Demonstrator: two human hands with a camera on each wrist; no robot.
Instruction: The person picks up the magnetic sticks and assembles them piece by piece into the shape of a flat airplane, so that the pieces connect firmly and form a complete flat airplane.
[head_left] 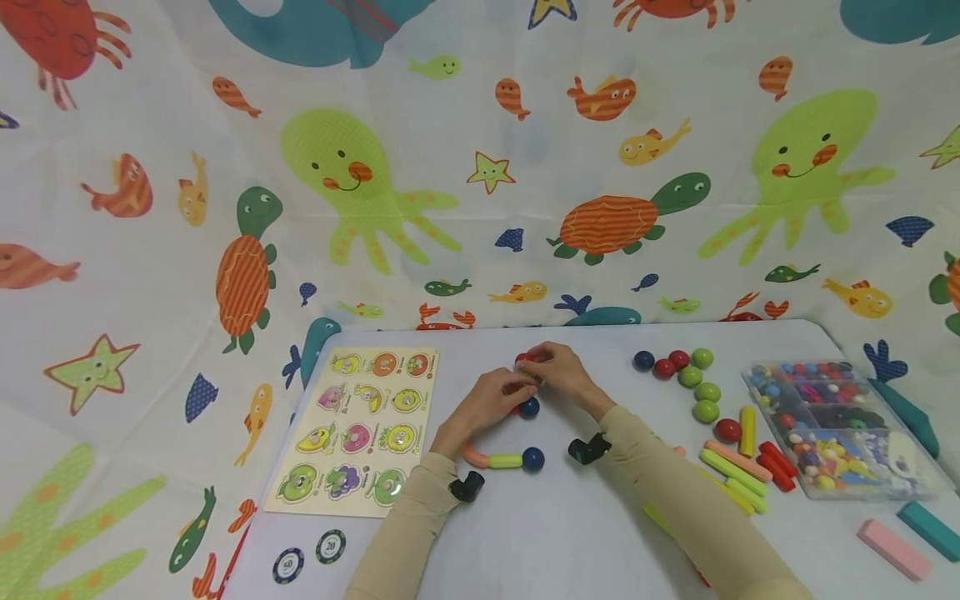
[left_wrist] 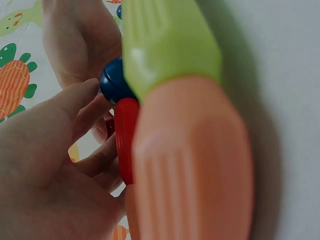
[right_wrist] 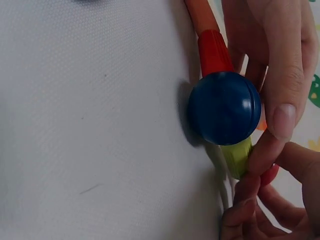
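In the head view my left hand and right hand meet over the table. My right fingers pinch a red ball, partly hidden behind the fingertips. My left fingertips hold a short lime green stick beside it, mostly covered. This stick adjoins a dark blue ball. From that ball a red stick runs to an orange stick. Nearer my left wrist, another orange stick joins a lime stick, which ends at a second blue ball.
A fruit puzzle board lies left, with two round chips below it. Loose balls and coloured sticks lie right. Beyond them are a clear bead box, a pink block and a teal block.
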